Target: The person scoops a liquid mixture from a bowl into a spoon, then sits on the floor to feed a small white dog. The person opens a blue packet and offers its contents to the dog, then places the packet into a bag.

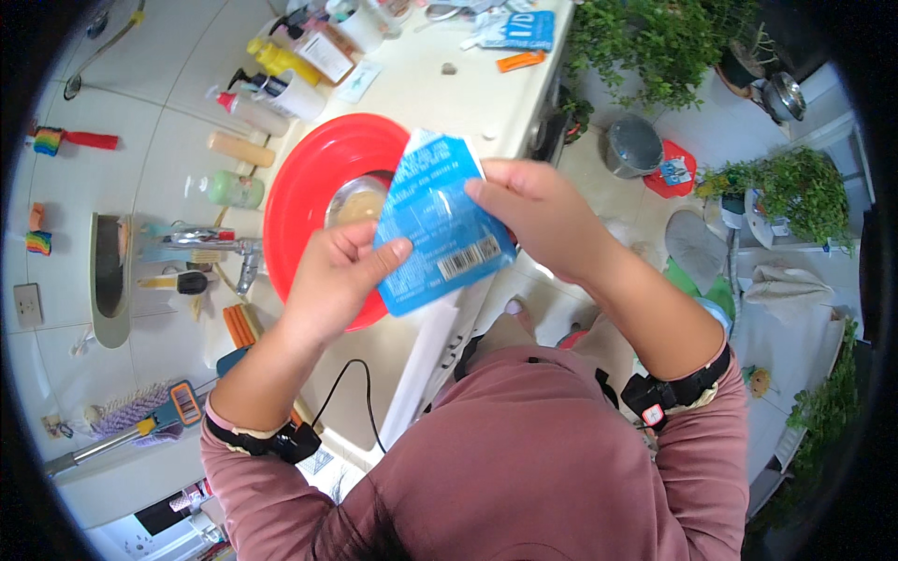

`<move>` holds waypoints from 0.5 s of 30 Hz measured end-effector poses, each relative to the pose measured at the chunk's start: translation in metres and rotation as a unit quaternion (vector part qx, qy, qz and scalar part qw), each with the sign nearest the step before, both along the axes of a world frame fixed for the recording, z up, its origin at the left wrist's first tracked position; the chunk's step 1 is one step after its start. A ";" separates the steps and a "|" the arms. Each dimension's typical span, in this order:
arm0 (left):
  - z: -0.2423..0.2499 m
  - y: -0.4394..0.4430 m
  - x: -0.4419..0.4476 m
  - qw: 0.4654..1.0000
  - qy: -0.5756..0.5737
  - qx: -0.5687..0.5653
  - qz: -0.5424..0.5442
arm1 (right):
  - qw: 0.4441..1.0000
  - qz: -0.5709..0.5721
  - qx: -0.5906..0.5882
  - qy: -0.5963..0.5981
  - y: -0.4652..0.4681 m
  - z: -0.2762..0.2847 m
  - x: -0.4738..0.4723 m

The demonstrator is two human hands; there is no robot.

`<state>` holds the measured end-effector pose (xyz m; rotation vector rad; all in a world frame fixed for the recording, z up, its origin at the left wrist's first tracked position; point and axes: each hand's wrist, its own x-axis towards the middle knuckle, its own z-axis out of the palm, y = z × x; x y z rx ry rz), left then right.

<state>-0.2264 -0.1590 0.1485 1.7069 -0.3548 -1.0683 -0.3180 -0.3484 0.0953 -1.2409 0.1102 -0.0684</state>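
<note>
In front of my chest, both hands hold a blue-and-white printed packet [438,224] that bears small writing and a barcode. My left hand [337,273] pinches its left edge, thumb on top. At the upper right edge, my right hand [544,210] grips it between thumb and fingers. Beneath the packet stands a red plastic basin [280,238], partly covered by the packet and my left hand. Inside the basin sits a clear or shiny bowl [340,189] with something pale tan in it; its right side is hidden.
Pump bottles [333,59] and a green bottle [235,189] line the wall side of the counter [414,88]. A chrome faucet [249,263] stands left of the basin. A blue pouch [519,31] and an orange sachet [520,61] lie farther up. On the floor is a grey bucket [631,147].
</note>
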 end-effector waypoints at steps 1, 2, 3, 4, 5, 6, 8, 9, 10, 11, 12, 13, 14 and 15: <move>-0.001 -0.008 -0.014 1.000 -0.008 0.006 -0.011 | 1.000 0.004 -0.005 0.000 -0.008 -0.001 -0.014; -0.004 -0.017 -0.028 1.000 -0.015 0.014 -0.023 | 0.996 0.041 0.084 0.016 -0.019 -0.002 -0.034; -0.008 -0.026 -0.044 0.999 -0.021 0.022 -0.035 | 0.996 0.040 0.062 0.049 -0.028 -0.005 -0.051; -0.017 -0.038 -0.063 0.999 -0.026 -0.016 -0.023 | 0.996 0.043 0.049 0.062 -0.039 -0.009 -0.068; -0.026 -0.050 -0.079 0.999 -0.029 -0.009 -0.034 | 0.996 0.049 0.041 0.061 -0.052 -0.014 -0.085; -0.035 -0.062 -0.095 0.999 -0.031 -0.001 -0.044 | 0.991 0.041 0.040 0.119 -0.066 -0.022 -0.100; -0.062 -0.094 -0.127 0.999 -0.009 0.013 -0.042 | 0.986 0.020 0.040 0.158 -0.098 -0.039 -0.133; -0.078 -0.113 -0.143 0.999 0.010 0.011 -0.039 | 0.982 0.011 0.041 0.183 -0.115 -0.049 -0.151; -0.094 -0.134 -0.158 0.999 0.028 0.008 -0.037 | 0.980 0.002 0.048 0.193 -0.134 -0.060 -0.168; -0.110 -0.157 -0.173 0.998 0.047 -0.004 -0.037 | 0.978 -0.007 0.055 0.202 -0.155 -0.072 -0.185; -0.126 -0.181 -0.187 0.998 0.038 0.021 -0.055 | 0.975 -0.015 0.063 0.212 -0.178 -0.084 -0.202; -0.142 -0.204 -0.203 0.997 0.042 0.001 -0.066 | 0.974 -0.024 0.052 0.221 -0.199 -0.097 -0.221; -0.158 -0.230 -0.215 0.995 0.047 0.000 -0.083 | 0.972 -0.037 0.045 0.226 -0.220 -0.111 -0.237; -0.174 -0.256 -0.226 0.993 0.059 0.007 -0.103 | 0.969 -0.052 0.045 0.237 -0.239 -0.126 -0.254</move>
